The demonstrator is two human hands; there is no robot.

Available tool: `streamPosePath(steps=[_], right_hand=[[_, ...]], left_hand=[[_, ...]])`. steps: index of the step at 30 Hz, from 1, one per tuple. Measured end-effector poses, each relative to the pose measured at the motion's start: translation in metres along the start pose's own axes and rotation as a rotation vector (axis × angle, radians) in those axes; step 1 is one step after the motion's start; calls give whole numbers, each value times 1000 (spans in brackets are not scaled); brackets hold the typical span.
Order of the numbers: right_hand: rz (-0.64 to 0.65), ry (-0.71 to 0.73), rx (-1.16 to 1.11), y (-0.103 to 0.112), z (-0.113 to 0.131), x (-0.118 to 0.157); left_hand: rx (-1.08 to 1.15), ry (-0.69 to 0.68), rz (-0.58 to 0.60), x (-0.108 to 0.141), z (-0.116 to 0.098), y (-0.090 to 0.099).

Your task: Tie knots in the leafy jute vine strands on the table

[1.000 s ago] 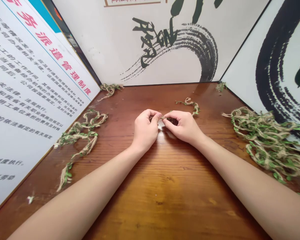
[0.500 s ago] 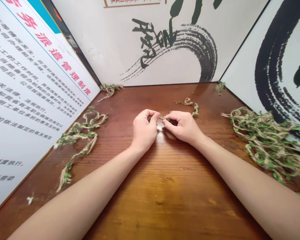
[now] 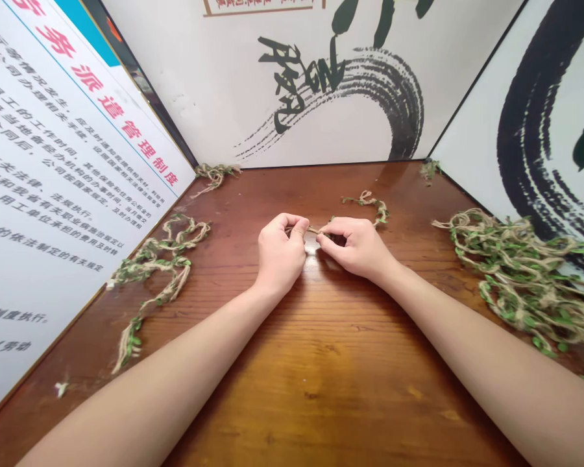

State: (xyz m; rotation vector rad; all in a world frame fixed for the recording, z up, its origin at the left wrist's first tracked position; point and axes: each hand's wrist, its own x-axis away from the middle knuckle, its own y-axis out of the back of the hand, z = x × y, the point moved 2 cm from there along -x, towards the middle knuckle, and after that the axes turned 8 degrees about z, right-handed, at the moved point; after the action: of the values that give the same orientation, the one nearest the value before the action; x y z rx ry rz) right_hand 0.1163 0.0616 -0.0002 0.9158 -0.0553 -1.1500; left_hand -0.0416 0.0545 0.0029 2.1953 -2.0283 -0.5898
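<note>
Over the middle of the brown wooden table [image 3: 321, 383], my left hand [image 3: 281, 251] and my right hand [image 3: 354, 246] pinch one leafy twine [image 3: 380, 213] between thumbs and fingertips. A short stretch of the brown cord shows in the small gap between the two hands. Beyond my right hand, the twine's loose length curves on the tabletop, with small green leaves along it. Most of the held part is hidden by my fingers.
At the right lies a big tangled heap of leafy twine [image 3: 525, 279]. Several strands [image 3: 163, 259] lie at the left, and a small bunch [image 3: 217, 174] sits in the back left corner. White panels [image 3: 321, 139] with brushwork and a text board [image 3: 78, 162] edge the table.
Almost nothing differs. Both hands keep their pinch on the twine, with the gap between them very slightly wider.
</note>
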Motion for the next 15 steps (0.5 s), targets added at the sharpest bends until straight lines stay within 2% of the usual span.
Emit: streamPosePath(steps=[9, 15], right_hand=[[16, -35, -56, -1, -5, 1], [-28, -34, -64, 0, -7, 0]], left_hand=[[32, -32, -53, 0, -2, 2], [-40, -174, -95, 11, -11, 2]])
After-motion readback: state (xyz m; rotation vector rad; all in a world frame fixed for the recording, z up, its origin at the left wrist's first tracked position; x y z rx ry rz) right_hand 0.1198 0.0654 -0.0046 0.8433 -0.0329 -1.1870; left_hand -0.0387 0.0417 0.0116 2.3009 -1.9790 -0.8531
